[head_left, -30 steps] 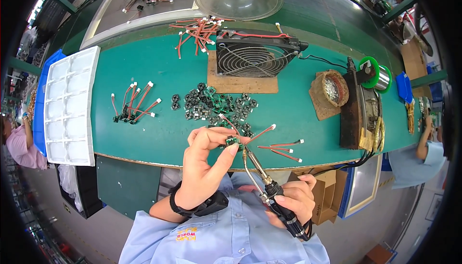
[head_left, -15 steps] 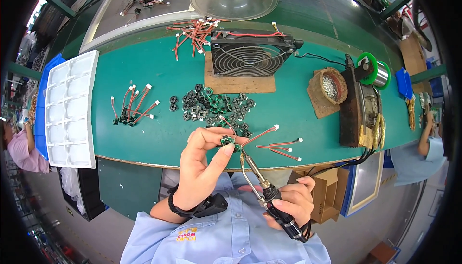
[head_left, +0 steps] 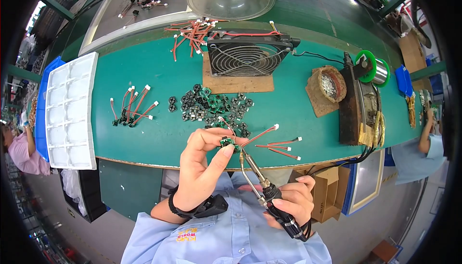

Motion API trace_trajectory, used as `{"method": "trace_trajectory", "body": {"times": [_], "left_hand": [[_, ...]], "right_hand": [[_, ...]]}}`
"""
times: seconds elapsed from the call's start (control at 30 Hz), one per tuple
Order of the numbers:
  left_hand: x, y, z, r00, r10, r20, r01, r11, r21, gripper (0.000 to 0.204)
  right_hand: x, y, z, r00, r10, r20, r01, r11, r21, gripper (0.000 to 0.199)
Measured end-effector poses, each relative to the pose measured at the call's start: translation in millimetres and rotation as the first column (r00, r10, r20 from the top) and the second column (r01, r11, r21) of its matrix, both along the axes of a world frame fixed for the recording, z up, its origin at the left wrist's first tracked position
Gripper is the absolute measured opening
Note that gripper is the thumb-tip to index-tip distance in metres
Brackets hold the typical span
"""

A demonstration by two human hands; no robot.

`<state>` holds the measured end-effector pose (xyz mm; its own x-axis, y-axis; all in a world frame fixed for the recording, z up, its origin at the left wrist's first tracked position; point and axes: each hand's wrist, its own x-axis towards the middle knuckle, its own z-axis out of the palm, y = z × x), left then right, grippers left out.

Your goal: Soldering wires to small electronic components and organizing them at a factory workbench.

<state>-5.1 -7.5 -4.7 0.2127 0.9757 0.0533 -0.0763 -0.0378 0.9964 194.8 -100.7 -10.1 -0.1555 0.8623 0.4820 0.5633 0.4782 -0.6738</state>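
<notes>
Workshop: green surface (head_left: 144, 146), with one person in pink (head_left: 30, 148) beyond its left edge and one in blue (head_left: 418, 160) beyond its right.
Left edge: white divided tray (head_left: 70, 112).
Far edge: black fan (head_left: 248, 62) on a brown sheet (head_left: 236, 85), with a pile of small parts (head_left: 219, 105) in front.
Right edge: solder spool (head_left: 381, 73), with a rough bowl (head_left: 316, 85) farther in.
Left hand (head_left: 202, 154): thumb and fingers pinching a small circuit board (head_left: 228, 141) above the near edge, around its middle.
Wire (head_left: 260, 136): slanting right and away from beside the board.
Right hand (head_left: 296, 202): wrapped around the handle of a soldering iron (head_left: 258, 173), nearer the person than the board.
Key line: the iron's long axis slants leftward and away, its tip at the board's right side; whether they touch, I cannot tell.
</notes>
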Motion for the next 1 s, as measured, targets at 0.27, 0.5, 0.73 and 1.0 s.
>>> {"method": "trace_trajectory", "body": {"times": [0.27,0.5,0.73,1.0], "left_hand": [[-0.9,0.0,0.1,0.999,0.020,-0.029,-0.019,0.999,0.031,0.007],[-1.3,0.7,1.4,0.999,0.020,-0.032,-0.019,0.999,0.039,0.007],[-5.0,2.4,16.1,0.969,0.030,0.245,0.009,0.987,-0.159,0.008],[-21.2,1.1,11.9,0.917,-0.050,0.396,0.131,0.975,-0.181,0.009]], "right_hand": [[-0.3,-1.7,-0.8,0.999,-0.009,0.032,0.009,1.000,0.009,0.043],[3.1,-1.0,2.5,0.999,0.011,0.051,-0.013,0.999,0.031,0.043],[26.6,9.6,-25.4,0.917,-0.319,-0.241,0.358,0.923,0.141,0.042],[43.3,53.4,-42.8,0.781,-0.621,-0.069,0.615,0.783,-0.089,0.036]]}}
